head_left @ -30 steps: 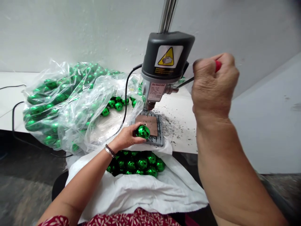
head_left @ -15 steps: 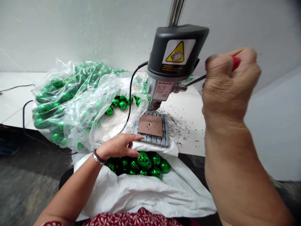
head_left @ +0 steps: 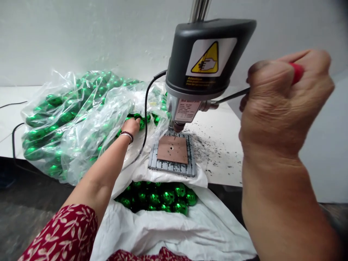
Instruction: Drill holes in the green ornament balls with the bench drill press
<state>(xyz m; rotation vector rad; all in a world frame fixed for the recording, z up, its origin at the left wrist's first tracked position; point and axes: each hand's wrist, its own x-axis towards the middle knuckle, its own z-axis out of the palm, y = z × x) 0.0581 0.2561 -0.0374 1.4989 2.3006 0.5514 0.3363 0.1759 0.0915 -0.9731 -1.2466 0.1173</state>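
My right hand (head_left: 285,105) is wrapped round the red-knobbed lever (head_left: 235,95) of a small bench drill (head_left: 201,61). Below the drill bit, a brown square plate (head_left: 172,149) with a hole lies on the grey slotted base (head_left: 171,168); no ball is on it. My left hand (head_left: 131,125) reaches to the mouth of a clear plastic bag (head_left: 78,134) full of shiny green balls. Its fingers are bent against a green ball (head_left: 141,124); the fingertips are partly hidden, so its grip cannot be made out.
A white cloth sack (head_left: 168,232) holding several green balls (head_left: 168,197) lies open at the near table edge. Dark shavings (head_left: 210,150) litter the white table right of the drill base. A black cable (head_left: 146,108) hangs from the drill between bag and base.
My left hand has moved from above the sack, forward and left to the balls at the bag. My right hand stays on the lever, and the view has shifted slightly.
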